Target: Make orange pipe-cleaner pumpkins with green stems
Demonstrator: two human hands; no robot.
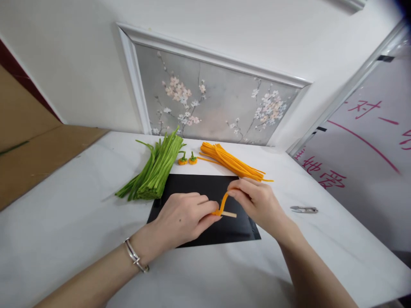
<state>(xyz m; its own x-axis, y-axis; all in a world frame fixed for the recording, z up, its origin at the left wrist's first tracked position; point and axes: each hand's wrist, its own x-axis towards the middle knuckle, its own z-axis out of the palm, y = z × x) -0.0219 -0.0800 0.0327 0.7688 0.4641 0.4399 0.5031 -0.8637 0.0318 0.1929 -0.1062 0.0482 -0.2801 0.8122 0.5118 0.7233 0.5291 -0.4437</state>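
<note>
My left hand (189, 216) is closed in a pinch on a thin wooden stick (229, 214), whose bare end sticks out to the right. An orange pipe cleaner (224, 202) bends around the stick at my left fingertips and rises to my right hand (253, 199). Thumb and index finger of the right hand pinch its upper end. Part of the stick and of the pipe cleaner is hidden inside the left hand. Both hands are above a black mat (199, 184) on the white table.
Beyond the mat's left corner lies a bundle of green pipe cleaners (157, 169). A bundle of orange pipe cleaners (231, 161) is at the back right. Two small orange pumpkins with green stems (183, 161) stand between them. Thread snips (304, 209) rest at right.
</note>
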